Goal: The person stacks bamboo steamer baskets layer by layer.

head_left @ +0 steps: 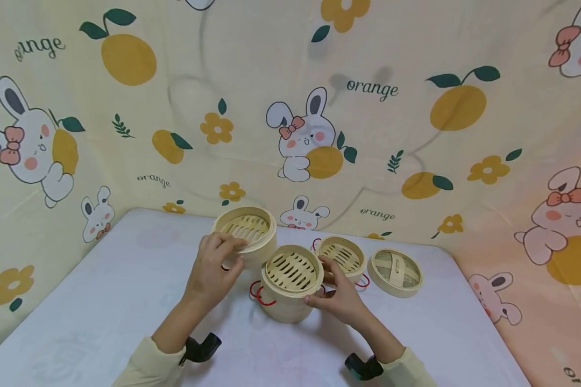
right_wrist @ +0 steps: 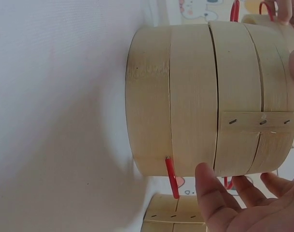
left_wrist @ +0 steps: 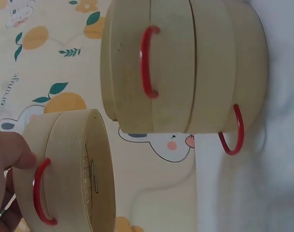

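My left hand (head_left: 215, 269) grips a round bamboo steamer basket (head_left: 260, 251) by its side, tilted and raised off the table. Its slatted floor shows in the head view, and a red handle stands out from its wall in the left wrist view. Just to its right, two bamboo steamer baskets form a stack (head_left: 290, 313) with red handles, upright on the white table. Around the right side of this stack my right hand (head_left: 341, 298) curls, thumb in front and fingers behind. The right wrist view shows its fingertips (right_wrist: 205, 173) against the bamboo wall (right_wrist: 190, 96).
Behind my right hand stands another bamboo steamer basket (head_left: 341, 255) with red handles. A woven bamboo lid (head_left: 396, 270) lies to its right. The white-covered table (head_left: 101, 301) ends at a printed cloth backdrop (head_left: 252, 64). Black wrist cameras (head_left: 203, 348) sit on both arms.
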Motion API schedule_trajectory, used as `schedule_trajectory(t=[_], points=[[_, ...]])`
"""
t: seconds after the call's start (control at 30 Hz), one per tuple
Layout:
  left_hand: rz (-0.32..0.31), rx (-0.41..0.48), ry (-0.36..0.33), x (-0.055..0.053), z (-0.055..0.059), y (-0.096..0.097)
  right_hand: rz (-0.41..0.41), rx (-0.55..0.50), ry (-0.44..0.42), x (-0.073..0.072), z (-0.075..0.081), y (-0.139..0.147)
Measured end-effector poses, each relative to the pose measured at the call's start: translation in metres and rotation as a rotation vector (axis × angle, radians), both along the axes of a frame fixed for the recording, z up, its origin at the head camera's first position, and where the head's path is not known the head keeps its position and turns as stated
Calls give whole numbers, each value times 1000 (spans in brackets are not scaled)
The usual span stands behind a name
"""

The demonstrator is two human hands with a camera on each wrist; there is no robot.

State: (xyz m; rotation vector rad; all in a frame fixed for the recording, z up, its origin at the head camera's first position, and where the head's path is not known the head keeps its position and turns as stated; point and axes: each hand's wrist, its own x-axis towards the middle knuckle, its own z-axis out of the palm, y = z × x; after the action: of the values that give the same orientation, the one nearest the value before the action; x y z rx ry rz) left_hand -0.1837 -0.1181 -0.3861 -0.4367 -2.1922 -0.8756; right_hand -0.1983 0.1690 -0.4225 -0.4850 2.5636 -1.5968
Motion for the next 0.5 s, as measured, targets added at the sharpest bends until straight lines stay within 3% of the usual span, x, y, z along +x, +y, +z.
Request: schedule_trajectory(t=[0.5], points=[[-70, -25, 44, 12, 8, 14, -2, -24, -24, 0, 0, 1]])
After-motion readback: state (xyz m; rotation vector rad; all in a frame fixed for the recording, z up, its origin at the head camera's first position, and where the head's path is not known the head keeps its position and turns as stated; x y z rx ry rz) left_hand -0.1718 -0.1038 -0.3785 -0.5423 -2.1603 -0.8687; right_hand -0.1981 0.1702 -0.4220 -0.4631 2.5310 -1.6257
